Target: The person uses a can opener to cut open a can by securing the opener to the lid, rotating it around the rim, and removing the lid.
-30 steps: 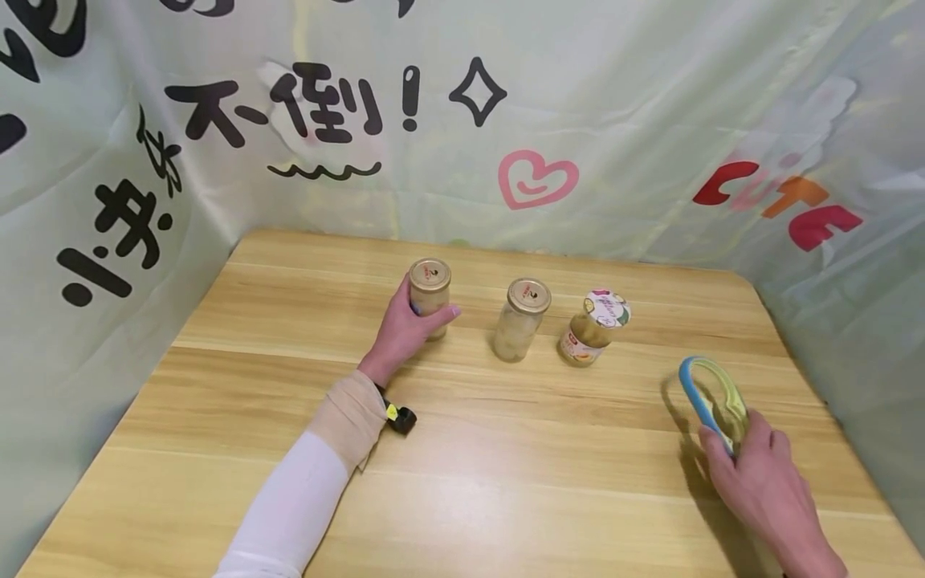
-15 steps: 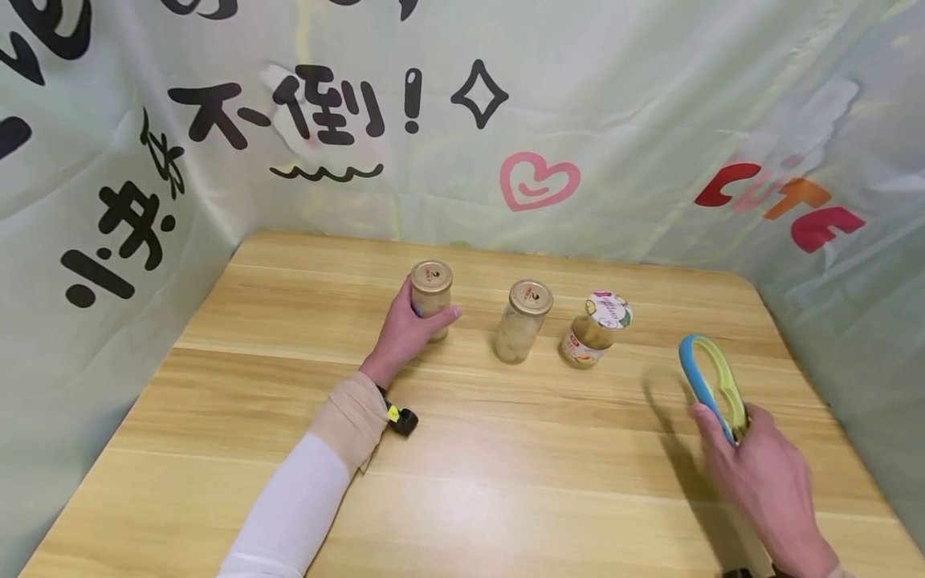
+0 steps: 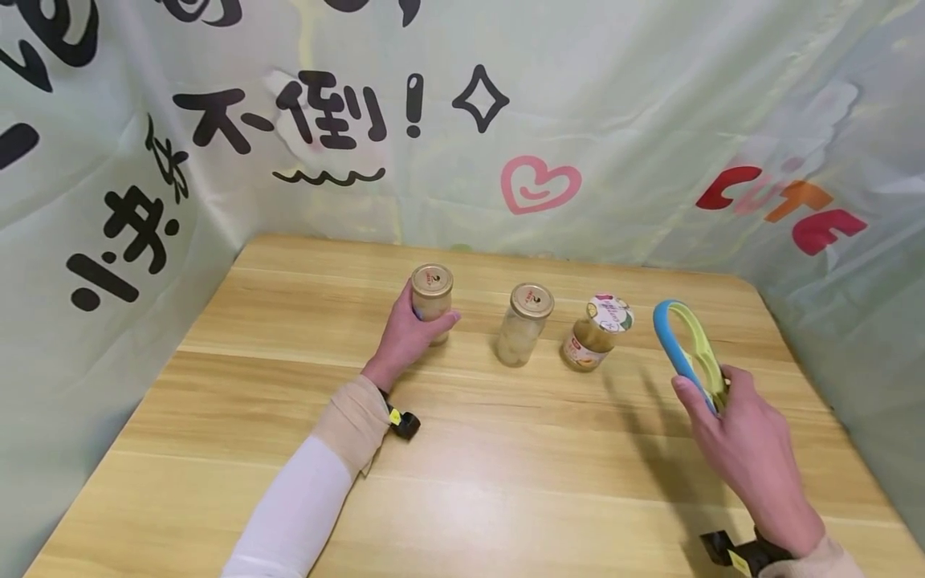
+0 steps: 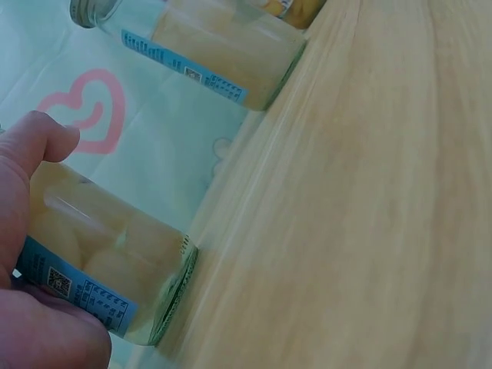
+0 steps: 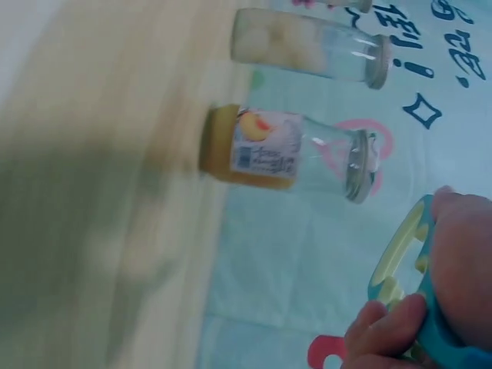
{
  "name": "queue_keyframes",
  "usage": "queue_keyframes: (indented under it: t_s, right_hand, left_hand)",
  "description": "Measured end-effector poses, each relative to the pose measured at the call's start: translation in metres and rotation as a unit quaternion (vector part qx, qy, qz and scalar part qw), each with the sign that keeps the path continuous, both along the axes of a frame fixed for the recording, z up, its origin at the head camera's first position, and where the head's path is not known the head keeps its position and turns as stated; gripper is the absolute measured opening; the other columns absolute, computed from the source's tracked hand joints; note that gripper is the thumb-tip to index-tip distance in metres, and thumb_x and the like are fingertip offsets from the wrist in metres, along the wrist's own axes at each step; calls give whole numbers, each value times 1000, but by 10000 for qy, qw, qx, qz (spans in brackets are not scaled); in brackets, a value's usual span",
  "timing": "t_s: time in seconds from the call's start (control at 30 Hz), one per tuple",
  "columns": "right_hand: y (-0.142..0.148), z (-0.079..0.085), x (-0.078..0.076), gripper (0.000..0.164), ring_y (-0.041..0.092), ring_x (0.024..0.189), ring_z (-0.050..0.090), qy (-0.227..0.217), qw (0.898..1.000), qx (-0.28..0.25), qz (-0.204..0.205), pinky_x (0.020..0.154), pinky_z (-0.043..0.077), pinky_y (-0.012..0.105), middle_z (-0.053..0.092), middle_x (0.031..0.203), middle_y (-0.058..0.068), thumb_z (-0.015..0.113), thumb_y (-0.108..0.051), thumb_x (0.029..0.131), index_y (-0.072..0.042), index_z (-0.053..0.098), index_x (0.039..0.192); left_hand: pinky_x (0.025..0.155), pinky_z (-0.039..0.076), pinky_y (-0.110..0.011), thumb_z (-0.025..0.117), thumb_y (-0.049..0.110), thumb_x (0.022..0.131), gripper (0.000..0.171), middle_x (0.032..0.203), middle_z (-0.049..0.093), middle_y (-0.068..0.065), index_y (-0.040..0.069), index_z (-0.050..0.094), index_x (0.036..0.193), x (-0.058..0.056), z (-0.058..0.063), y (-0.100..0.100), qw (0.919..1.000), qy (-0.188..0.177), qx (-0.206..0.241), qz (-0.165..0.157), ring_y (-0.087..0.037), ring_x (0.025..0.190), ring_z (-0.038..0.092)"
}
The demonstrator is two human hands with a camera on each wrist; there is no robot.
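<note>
My left hand [image 3: 405,335] grips a glass jar [image 3: 433,282] with a gold lid, upright at the back of the table. Pale round fruit and a blue label on this jar [image 4: 84,250] show in the left wrist view. My right hand [image 3: 755,441] holds a blue and yellow-green jar opener [image 3: 672,341] by its handle end, its loop pointing up and away, above the table at the right. Nearest to the opener stands a jar with a peach label [image 3: 584,349] and a patterned white lid. Between the two stands a second gold-lidded jar [image 3: 519,333].
The three jars stand in a row on a wooden table [image 3: 470,482]. A printed cloth [image 3: 614,104] with black lettering and a pink heart hangs behind it and along both sides. Black camera straps [image 3: 751,554] sit on the wrists.
My right hand has risen and moved forward and left with the jar opener, closer to the peach-label jar. The left hand stays on its jar.
</note>
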State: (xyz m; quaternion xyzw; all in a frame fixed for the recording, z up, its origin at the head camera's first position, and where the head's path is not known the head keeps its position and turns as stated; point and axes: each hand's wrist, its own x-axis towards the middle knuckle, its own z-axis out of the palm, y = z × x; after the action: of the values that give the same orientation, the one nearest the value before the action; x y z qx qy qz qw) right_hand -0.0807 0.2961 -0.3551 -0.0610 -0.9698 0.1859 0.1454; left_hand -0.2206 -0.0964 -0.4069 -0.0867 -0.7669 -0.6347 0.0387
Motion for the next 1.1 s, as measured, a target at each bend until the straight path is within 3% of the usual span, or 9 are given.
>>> queue_keyframes:
  t_s: [0.17, 0.33, 0.53, 0.77, 1.1]
  right_hand:
    - [-12, 5, -6, 64, 31, 55, 51, 184, 9997, 103, 98, 46, 36, 43, 51, 65, 14, 56, -48, 93, 7, 43, 124]
    - [-24, 8, -12, 63, 30, 55, 51, 157, 9997, -6, 172, 46, 36, 39, 49, 64, 12, 57, -49, 92, 4, 41, 123]
    - [-40, 13, -22, 66, 32, 59, 52, 134, 9991, -131, 384, 48, 38, 41, 51, 69, 14, 56, -50, 92, 3, 40, 128]
    - [-61, 14, -33, 67, 29, 58, 53, 237, 9957, -133, 885, 48, 40, 40, 53, 69, 15, 57, -49, 92, 4, 40, 129]
    - [-75, 10, -40, 69, 29, 57, 51, 569, 9925, 73, 1075, 47, 39, 42, 54, 71, 15, 64, -49, 88, 4, 43, 127]
  left_hand:
    - [98, 39, -42, 80, 31, 77, 76, 124, 54, -3, 23, 39, 140, -13, -21, -2, 9999, 38, 82, 69, -21, 111, 52]
    - [99, 39, -41, 80, 38, 75, 78, 124, 54, -1, 26, 39, 140, -16, -24, -4, 9999, 81, 85, 64, -19, 112, 53]
    - [100, 38, -42, 79, 30, 78, 76, 125, 54, -4, 22, 37, 141, -13, -19, -6, 10000, 2, 42, 83, -21, 114, 52]
    - [97, 40, -43, 76, 17, 81, 70, 123, 54, -11, 12, 38, 140, 5, 6, -5, 10000, 9, 30, 10, -25, 111, 53]
    - [96, 42, -42, 76, 17, 81, 71, 123, 54, -9, 14, 38, 141, 5, 7, -2, 9999, -39, 89, -70, -24, 110, 53]
